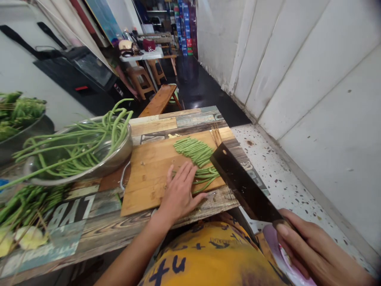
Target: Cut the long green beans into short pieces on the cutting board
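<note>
My left hand (178,192) lies flat on the wooden cutting board (147,167), fingers stretched out over one end of a bundle of long beans (208,174). A pile of cut long bean pieces (195,150) rests just beyond my fingertips. My right hand (309,244) is closed around the handle of a dark cleaver (247,186). Its broad blade slants up and to the left, with its far end in front of the beans near the board's right edge. Thin wooden skewers (216,135) stick out behind the blade's tip.
To the left, a metal bowl (129,145) holds uncut long beans. Bundles of skewered greens (29,202) lie on the patterned table (113,230) before it. Another bowl (44,125) of greens stands far left. Beyond are a wooden bench (160,101) and a white wall (321,87).
</note>
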`<control>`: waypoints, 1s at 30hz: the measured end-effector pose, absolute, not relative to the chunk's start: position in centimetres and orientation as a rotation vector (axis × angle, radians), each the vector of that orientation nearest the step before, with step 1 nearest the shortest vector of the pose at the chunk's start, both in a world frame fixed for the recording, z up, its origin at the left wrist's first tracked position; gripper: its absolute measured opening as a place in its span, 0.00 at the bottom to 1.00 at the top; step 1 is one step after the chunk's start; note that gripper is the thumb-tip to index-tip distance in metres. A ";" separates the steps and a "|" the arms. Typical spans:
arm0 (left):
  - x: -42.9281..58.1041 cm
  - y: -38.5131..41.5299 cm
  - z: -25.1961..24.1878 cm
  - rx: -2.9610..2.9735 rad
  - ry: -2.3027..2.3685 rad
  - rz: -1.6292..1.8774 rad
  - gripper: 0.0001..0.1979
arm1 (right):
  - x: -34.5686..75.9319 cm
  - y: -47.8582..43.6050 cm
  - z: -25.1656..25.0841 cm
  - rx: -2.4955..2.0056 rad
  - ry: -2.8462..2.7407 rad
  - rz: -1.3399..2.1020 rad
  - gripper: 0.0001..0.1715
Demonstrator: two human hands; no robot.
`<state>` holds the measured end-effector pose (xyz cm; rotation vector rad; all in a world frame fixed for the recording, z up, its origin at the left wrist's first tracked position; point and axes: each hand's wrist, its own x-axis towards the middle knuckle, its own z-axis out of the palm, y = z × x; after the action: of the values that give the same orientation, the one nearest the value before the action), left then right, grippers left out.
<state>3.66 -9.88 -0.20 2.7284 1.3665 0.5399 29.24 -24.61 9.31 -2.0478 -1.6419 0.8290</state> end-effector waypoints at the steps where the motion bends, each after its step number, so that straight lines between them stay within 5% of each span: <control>1: 3.9 -10.0 -0.3 2.714 1.383 0.532 0.34 | 28.9 -24.4 9.4 -2.021 -1.650 0.873 0.27; 8: 3.8 -9.5 -0.3 2.616 1.354 0.596 0.24 | 27.0 -23.6 9.8 -2.022 -1.754 1.137 0.26; 30: 3.9 -9.3 -1.5 2.578 1.348 0.744 0.11 | 25.8 -23.5 9.9 -2.114 -1.899 1.071 0.30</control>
<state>3.92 -9.26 -1.46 2.5782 1.3484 0.7442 25.76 -23.53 9.95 -2.1141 -1.8991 1.0712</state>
